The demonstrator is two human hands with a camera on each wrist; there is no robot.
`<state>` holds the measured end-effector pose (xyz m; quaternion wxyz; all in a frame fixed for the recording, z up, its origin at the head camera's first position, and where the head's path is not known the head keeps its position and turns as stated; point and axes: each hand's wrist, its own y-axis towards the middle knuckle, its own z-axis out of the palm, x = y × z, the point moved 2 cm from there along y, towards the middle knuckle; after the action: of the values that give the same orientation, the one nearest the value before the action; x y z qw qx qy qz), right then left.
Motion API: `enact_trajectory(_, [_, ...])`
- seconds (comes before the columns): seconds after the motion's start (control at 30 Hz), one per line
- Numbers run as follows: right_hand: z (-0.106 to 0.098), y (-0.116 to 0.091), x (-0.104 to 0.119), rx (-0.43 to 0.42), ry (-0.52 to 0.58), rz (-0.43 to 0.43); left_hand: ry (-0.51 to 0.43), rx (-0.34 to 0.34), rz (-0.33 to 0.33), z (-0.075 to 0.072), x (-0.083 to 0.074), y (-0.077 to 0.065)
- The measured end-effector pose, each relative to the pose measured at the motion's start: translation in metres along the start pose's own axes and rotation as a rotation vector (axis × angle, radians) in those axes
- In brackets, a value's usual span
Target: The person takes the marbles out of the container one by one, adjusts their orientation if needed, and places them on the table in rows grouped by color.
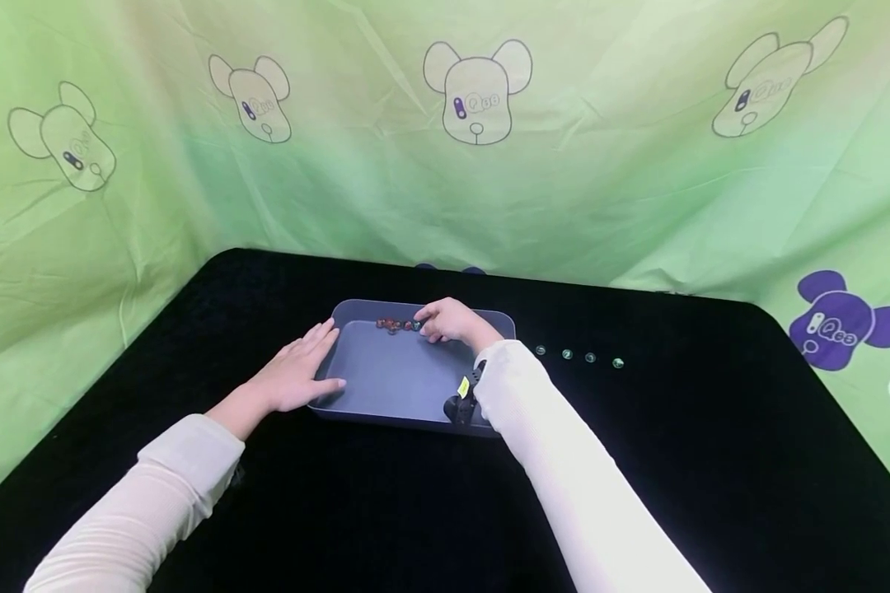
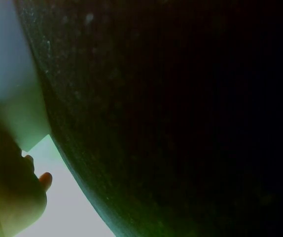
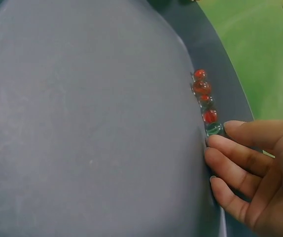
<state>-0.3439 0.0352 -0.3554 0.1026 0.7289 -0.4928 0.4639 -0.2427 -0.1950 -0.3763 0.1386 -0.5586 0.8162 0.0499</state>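
Note:
A dark grey tray [image 1: 400, 379] lies on the black cloth. Its left rim is under my left hand [image 1: 297, 371], fingers straight and thumb spread along the inside edge. Several red marbles [image 3: 201, 88] line up against the tray's far wall, with a green marble [image 3: 214, 129] at the end of the row. My right hand [image 1: 448, 321] reaches into the tray and pinches that green marble between thumb and index fingertips, the other fingers bent beside it. In the left wrist view only part of the left hand [image 2: 18, 192] shows, dark and blurred.
Several greenish glass marbles [image 1: 567, 354] sit in a spaced row on the black cloth [image 1: 712, 445], right of the tray. A green curtain [image 1: 356, 181] with mouse-like drawings hangs behind and beside the table. A black wrist camera [image 1: 460, 408] on the right arm overlaps the tray's near side.

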Motion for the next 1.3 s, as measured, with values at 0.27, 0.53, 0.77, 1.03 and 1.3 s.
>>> enact_trajectory(0.27, [0.007, 0.156, -0.137, 0.01, 0.014, -0.127, 0.002, 0.009, -0.005, -0.002, -0.001, 0.001])
enact_trajectory(0.53, [0.004, 0.068, -0.055, -0.061, -0.139, -0.072, 0.002, -0.005, 0.003, 0.0, -0.002, 0.001])
enact_trajectory(0.77, [0.003, 0.018, -0.012, -0.098, -0.167, -0.065, -0.003, 0.009, -0.015, -0.002, -0.003, 0.0])
enact_trajectory(1.03, [0.004, 0.015, -0.006, -0.082, -0.241, -0.061, -0.01, 0.009, -0.016, -0.002, -0.003, -0.002])
enact_trajectory(1.3, [0.006, 0.014, -0.006, -0.063, -0.274, -0.043, -0.015, 0.01, -0.016, -0.002, -0.005, -0.003])
